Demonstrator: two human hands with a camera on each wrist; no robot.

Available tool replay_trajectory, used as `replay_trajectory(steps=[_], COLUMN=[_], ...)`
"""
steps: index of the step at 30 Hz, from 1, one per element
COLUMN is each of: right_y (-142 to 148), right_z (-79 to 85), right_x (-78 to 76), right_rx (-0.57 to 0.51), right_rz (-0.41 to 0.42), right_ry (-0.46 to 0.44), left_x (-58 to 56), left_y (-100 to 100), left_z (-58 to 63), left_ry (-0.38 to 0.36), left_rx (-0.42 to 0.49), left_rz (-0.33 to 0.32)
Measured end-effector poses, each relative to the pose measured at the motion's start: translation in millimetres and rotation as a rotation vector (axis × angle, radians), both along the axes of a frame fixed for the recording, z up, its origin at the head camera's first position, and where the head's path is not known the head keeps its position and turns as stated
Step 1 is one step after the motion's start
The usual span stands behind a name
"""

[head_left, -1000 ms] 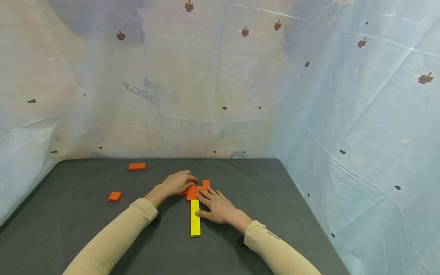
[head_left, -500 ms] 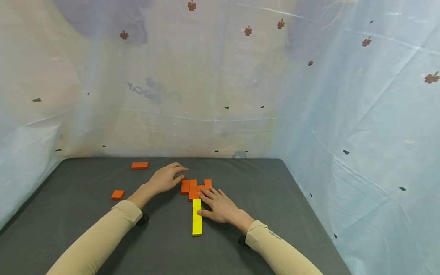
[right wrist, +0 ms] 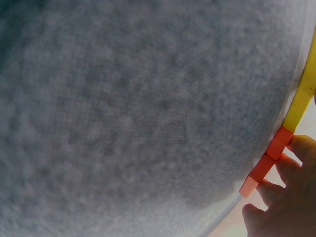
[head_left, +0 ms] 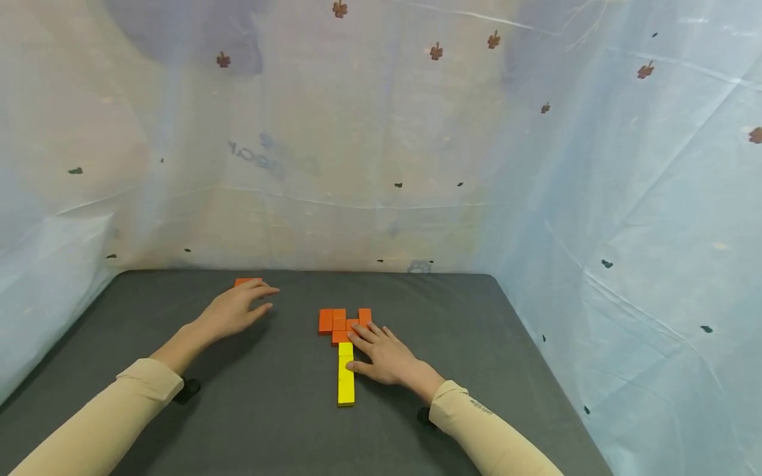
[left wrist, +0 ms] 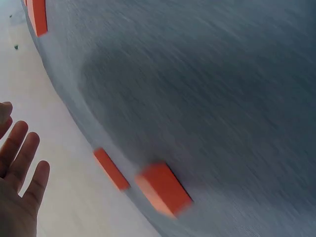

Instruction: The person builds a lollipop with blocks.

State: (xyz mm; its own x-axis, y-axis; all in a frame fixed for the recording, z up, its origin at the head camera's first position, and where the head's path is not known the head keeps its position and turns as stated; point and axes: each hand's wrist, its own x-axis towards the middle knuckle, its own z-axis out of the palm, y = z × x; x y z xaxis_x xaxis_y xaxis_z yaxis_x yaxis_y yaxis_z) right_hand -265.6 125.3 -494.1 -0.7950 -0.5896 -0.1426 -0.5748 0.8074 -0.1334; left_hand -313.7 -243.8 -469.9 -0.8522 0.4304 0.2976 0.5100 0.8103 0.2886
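My left hand (head_left: 232, 312) is over the left part of the table, fingers spread and holding nothing. Behind it an orange block (head_left: 245, 281) is partly covered by the fingers. The left wrist view has two orange blocks, a nearer one (left wrist: 164, 188) and a farther one (left wrist: 111, 169), apart from that hand (left wrist: 19, 173). At mid-table several orange blocks (head_left: 325, 321) lie flat against one another, with a yellow strip (head_left: 346, 380) running towards me below them. My right hand (head_left: 387, 357) rests its extended fingers on the cluster's right side, thumb touching the yellow strip.
The dark grey table (head_left: 286, 416) has a rounded back edge. A pale plastic sheet (head_left: 333, 231) with leaf marks hangs behind it and along the right side. Black wrist bands (head_left: 188, 390) sit below both hands.
My left hand has left the orange cluster and moved left, now covering the loose orange blocks there. The right hand has stayed in place on the cluster. The head view has shifted slightly.
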Motion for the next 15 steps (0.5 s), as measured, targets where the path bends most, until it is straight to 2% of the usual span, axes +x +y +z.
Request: replay_trajectory(steps=[5,15], right_y=[1.3,0.7], right_z=[-1.5,-1.6], right_x=[-0.6,-0.9], right_rx=[-0.002,-0.001], right_rz=[-0.001,-0.006], right_ry=[-0.005,-0.001], left_x=[12.4,36.6], left_y=[-28.4,-69.1], left_z=[-0.3,-6.7], left_ry=[0.009,-0.017], left_rx=[-0.035,-0.088], left_rz=[0.016,0.034])
